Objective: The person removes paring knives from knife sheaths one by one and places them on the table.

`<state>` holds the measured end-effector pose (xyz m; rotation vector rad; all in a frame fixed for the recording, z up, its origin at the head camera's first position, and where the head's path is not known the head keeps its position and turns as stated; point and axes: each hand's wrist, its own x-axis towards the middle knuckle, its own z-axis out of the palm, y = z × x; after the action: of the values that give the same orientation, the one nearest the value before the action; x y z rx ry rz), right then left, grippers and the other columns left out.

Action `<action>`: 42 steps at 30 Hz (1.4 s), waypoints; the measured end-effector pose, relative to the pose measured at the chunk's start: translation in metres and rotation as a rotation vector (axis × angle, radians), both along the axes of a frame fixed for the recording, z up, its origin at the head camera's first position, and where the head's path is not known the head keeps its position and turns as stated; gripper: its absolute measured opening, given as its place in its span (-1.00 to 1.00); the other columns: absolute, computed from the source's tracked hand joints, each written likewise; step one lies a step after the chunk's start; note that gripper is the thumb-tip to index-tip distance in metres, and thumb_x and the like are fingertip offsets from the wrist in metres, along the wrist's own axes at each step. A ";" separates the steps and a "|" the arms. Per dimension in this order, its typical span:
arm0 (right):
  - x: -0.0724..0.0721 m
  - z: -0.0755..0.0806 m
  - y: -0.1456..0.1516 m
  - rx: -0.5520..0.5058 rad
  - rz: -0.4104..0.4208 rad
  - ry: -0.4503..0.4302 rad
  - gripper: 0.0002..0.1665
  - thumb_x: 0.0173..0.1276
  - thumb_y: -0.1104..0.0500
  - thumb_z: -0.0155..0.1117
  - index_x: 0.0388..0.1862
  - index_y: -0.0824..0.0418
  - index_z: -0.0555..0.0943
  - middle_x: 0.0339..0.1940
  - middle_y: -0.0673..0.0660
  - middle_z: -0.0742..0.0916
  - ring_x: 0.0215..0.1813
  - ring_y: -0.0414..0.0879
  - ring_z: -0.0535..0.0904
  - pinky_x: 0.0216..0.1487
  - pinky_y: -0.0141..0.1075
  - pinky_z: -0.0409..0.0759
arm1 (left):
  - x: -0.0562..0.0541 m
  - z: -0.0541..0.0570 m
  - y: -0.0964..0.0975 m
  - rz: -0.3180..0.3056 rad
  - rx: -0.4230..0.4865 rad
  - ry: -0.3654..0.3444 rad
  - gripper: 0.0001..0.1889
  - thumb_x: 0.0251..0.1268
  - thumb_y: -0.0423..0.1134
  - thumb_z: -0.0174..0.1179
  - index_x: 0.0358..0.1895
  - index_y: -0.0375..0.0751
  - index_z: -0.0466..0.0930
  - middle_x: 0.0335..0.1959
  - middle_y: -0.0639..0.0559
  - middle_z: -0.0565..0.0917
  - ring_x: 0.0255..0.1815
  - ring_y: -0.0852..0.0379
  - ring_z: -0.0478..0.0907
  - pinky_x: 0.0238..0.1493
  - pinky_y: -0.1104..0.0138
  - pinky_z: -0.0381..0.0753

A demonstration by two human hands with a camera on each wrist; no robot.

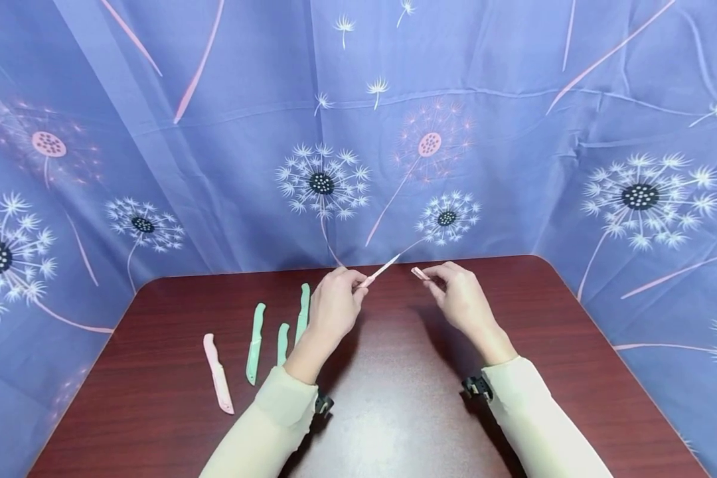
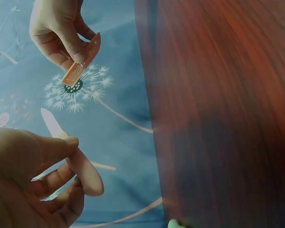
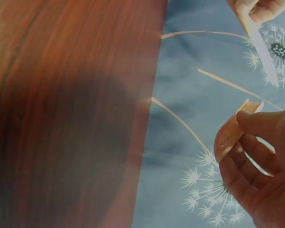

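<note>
My left hand pinches a small knife by its pink handle, its pale blade bare and aimed up toward the right. Between thumb and fingers my right hand holds a pink knife sheath, its end facing the blade. A gap separates the blade tip from the sheath in the head view. Both hands are raised near the table's far edge. Under and beside the left forearm lie green sheathed knives, one close to the left hand and another partly hidden by the arm.
Farther left on the dark red wooden table lie another green sheathed knife and a pink sheathed knife. A blue curtain with dandelion prints hangs right behind the table and along both sides.
</note>
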<state>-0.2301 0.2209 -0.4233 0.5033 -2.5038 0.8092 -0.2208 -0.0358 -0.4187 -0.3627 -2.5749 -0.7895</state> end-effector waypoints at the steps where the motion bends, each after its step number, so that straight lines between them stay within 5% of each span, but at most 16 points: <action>1: -0.001 -0.001 0.001 -0.010 -0.004 -0.015 -0.79 0.37 0.35 0.51 -0.03 0.26 0.82 -0.21 0.16 0.79 -0.28 0.04 0.67 -0.21 -0.09 0.63 | -0.002 -0.001 0.003 -0.003 0.019 -0.025 -0.83 0.28 -0.25 0.54 -0.09 0.00 0.86 -0.30 0.15 0.72 -0.28 0.07 0.68 -0.29 0.15 0.66; 10: -0.012 -0.005 0.011 -0.130 -0.070 -0.244 -0.80 0.43 0.25 0.45 -0.03 0.27 0.82 -0.21 0.14 0.85 -0.24 0.04 0.72 -0.13 -0.10 0.63 | -0.018 -0.009 0.020 -0.084 0.315 -0.299 -0.86 0.31 -0.28 0.50 -0.11 -0.15 0.86 -0.33 0.09 0.83 -0.31 0.14 0.72 -0.21 0.24 0.67; 16: -0.020 -0.009 0.017 -0.150 -0.115 -0.359 -0.77 0.43 0.19 0.44 -0.02 0.28 0.83 -0.20 0.16 0.85 -0.19 -0.02 0.67 -0.08 -0.16 0.59 | -0.029 -0.019 0.033 -0.078 0.414 -0.454 -0.82 0.32 -0.26 0.49 -0.07 -0.20 0.86 -0.27 0.01 0.83 -0.27 0.15 0.74 -0.17 0.29 0.68; 26: -0.035 -0.018 0.015 -0.183 -0.107 -0.476 -0.75 0.42 0.29 0.41 0.01 0.40 0.79 -0.40 0.16 0.83 -0.52 -0.21 0.67 -0.42 -0.38 0.61 | -0.042 -0.030 0.058 -0.076 0.744 -0.677 -0.77 0.36 -0.42 0.41 0.01 -0.45 0.77 -0.37 -0.16 0.80 -0.47 0.15 0.70 -0.40 0.34 0.75; 35: -0.044 -0.026 0.008 -0.267 -0.136 -0.606 -0.65 0.41 0.34 0.42 0.13 0.46 0.70 -0.28 0.29 0.82 -0.51 -0.15 0.73 -0.41 -0.28 0.75 | -0.050 -0.036 0.076 -0.025 0.802 -0.803 -0.81 0.40 -0.47 0.36 0.00 -0.47 0.74 -0.46 -0.14 0.74 -0.53 0.15 0.63 -0.47 0.39 0.72; 42: -0.048 -0.032 0.005 -0.198 -0.190 -0.635 -0.64 0.40 0.29 0.46 0.13 0.42 0.72 -0.33 0.21 0.81 -0.54 -0.18 0.71 -0.42 -0.30 0.72 | -0.058 -0.035 0.087 0.037 0.672 -0.823 -0.83 0.35 -0.49 0.40 -0.04 -0.42 0.78 -0.50 -0.15 0.75 -0.64 0.19 0.62 -0.51 0.37 0.73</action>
<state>-0.2777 0.2261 -0.4556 -0.0845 -2.9182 1.2763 -0.2788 0.0514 -0.4534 0.2852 -2.7287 -2.0293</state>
